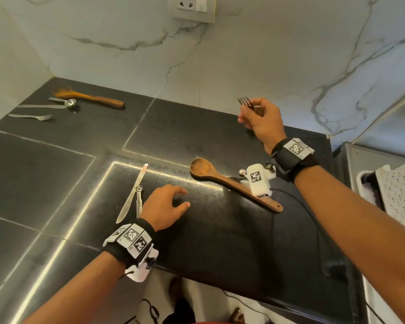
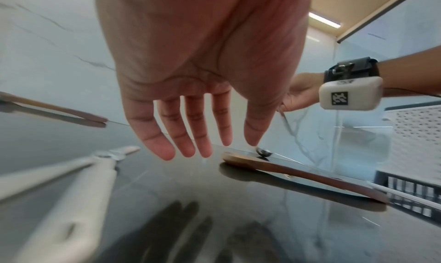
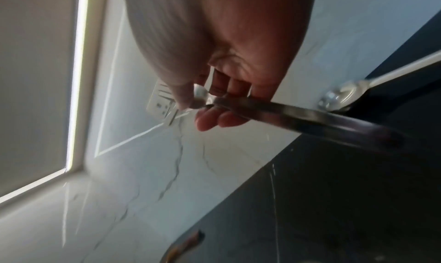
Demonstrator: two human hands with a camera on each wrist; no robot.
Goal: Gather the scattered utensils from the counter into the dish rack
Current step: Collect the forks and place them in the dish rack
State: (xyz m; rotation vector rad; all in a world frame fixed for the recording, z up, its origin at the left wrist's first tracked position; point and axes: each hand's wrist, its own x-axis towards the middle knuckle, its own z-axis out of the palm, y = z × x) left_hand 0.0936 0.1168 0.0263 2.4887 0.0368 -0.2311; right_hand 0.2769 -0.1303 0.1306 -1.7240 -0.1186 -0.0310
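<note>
My right hand [image 1: 251,109] is raised near the back wall and grips a metal fork [image 1: 244,100] with its tines up; the right wrist view shows my fingers [image 3: 214,119] curled round the fork's handle [image 3: 298,118]. My left hand [image 1: 185,197] hovers low over the black counter [image 1: 220,242], fingers straight and spread [image 2: 186,135], holding nothing. A wooden spoon [image 1: 220,178] lies just right of it, also in the left wrist view [image 2: 298,172]. A table knife [image 1: 132,192] and a small measuring spoon [image 1: 139,199] lie just left of it. The white perforated dish rack [image 1: 398,190] stands at the right edge.
At the far left corner lie another wooden spoon [image 1: 87,97], a metal spoon [image 1: 67,102], a second knife [image 1: 42,106] and a second fork [image 1: 31,116]. A small metal spoon [image 1: 242,173] sits beside the near wooden spoon. Marble wall with a socket [image 1: 193,8] stands behind.
</note>
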